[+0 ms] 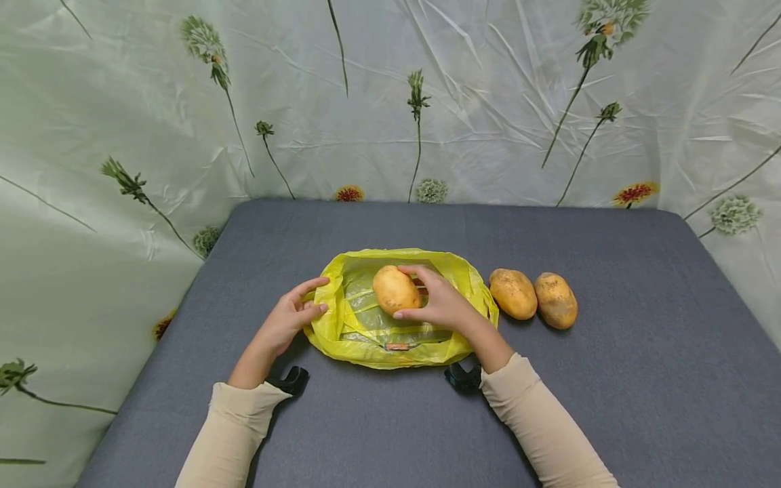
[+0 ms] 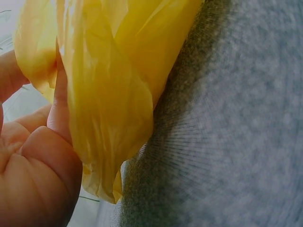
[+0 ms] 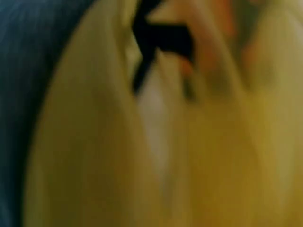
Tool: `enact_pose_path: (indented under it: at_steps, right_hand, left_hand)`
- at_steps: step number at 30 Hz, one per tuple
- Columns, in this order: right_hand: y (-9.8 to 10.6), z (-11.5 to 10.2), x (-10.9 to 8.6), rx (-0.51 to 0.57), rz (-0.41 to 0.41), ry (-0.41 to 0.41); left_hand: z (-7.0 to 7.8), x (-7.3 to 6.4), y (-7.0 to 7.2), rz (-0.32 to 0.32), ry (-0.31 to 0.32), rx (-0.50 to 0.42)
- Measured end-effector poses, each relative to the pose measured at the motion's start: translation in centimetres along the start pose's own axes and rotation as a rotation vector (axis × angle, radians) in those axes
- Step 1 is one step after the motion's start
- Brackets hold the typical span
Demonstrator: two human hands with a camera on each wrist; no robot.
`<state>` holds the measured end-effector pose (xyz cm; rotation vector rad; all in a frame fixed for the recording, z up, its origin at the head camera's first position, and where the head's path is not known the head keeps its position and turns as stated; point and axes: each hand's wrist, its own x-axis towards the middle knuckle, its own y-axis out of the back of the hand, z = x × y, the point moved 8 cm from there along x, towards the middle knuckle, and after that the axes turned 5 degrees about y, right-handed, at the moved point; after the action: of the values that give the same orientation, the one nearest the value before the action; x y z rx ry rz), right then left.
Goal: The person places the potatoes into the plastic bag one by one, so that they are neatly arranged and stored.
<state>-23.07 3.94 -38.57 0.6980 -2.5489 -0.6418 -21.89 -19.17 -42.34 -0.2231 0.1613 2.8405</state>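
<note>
A yellow plastic bag (image 1: 354, 351) lies with its mouth spread wide on the grey table. My left hand (image 1: 287, 322) holds the left rim of the bag; in the left wrist view, fingers (image 2: 59, 109) of this hand lie against the thin yellow plastic (image 2: 109, 94). Over the bag's opening, my right hand (image 1: 442, 301) grips a potato (image 1: 393, 290) between thumb and fingers. The right wrist view is blurred and mostly filled by the yellow bag (image 3: 218, 156), with the right hand hidden there.
Two more potatoes, one nearer (image 1: 513, 293) and one farther right (image 1: 556, 301), lie side by side just right of the bag. The grey table (image 1: 378, 427) ends at the back against a pale floral curtain (image 1: 366, 149). Black wrist devices (image 1: 294, 381) sit at both cuffs.
</note>
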Motion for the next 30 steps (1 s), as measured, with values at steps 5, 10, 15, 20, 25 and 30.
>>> enact_pose_path:
  at_steps: [5, 10, 15, 20, 25, 30]
  right_hand:
    - [-1.6, 0.2, 0.7, -0.019, -0.033, -0.024]
    - [-2.8, 0.2, 1.3, -0.021, -0.06, -0.056]
    - [-3.8, 0.2, 1.9, -0.005, -0.081, -0.08]
    - [-4.8, 0.1, 2.4, 0.004, -0.097, -0.077]
    - [-5.7, 0.0, 2.8, 0.031, -0.11, -0.075]
    - [-6.1, 0.1, 3.0, 0.018, -0.12, -0.083]
  left_hand:
    - [0.1, 0.0, 0.0, 0.012, 0.007, 0.014]
    - [0.0, 0.1, -0.1, 0.01, 0.012, 0.02]
    - [0.2, 0.0, -0.3, -0.004, 0.018, 0.002]
    - [1.4, -0.6, -0.8, -0.018, 0.008, 0.015]
    - [2.2, -1.0, -1.1, -0.015, 0.022, 0.028]
    - [2.2, -1.0, -1.2, -0.007, 0.029, 0.024]
